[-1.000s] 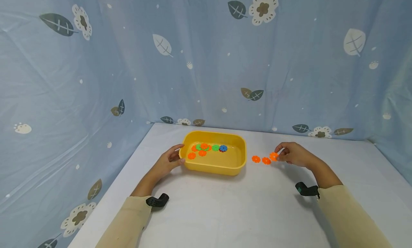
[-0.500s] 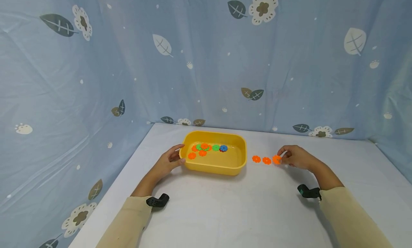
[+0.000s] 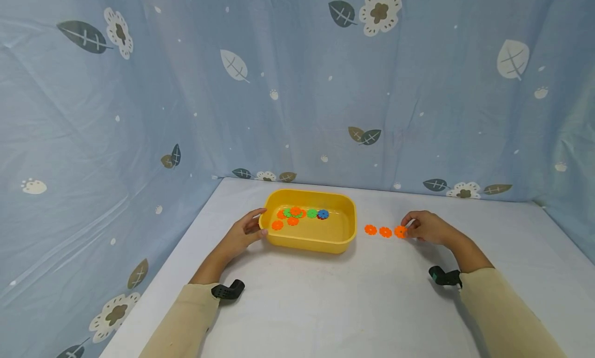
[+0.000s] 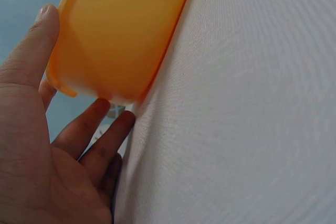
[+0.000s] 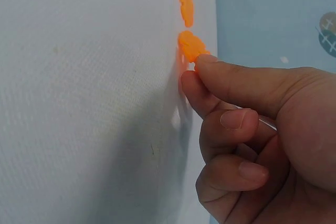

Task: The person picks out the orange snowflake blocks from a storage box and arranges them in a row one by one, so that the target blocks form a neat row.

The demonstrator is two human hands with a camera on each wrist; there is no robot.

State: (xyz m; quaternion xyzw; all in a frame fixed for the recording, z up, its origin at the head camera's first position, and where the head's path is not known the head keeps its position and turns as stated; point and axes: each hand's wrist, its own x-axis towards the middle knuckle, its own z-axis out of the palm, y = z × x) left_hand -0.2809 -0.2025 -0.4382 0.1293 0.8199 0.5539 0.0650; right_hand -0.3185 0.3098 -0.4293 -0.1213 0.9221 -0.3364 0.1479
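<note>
Around the left end of a yellow plastic tub, my left hand holds on, thumb toward the front and fingers toward the back. In the left wrist view the thumb lies against the tub wall. My right hand pinches an orange flower-shaped plastic disc between thumb and index finger, low at the table. In the right wrist view that disc is tilted, and the other fingers are curled. Two more orange discs lie in a row to its left.
Inside the tub are several loose discs: orange, green and a blue one partly covering a dark red one. A white cloth covers the table. Blue patterned curtain hangs behind and at the sides.
My right hand has moved slightly right and down with the orange disc, bringing it to the right end of the row. The left hand and tub have stayed still.
</note>
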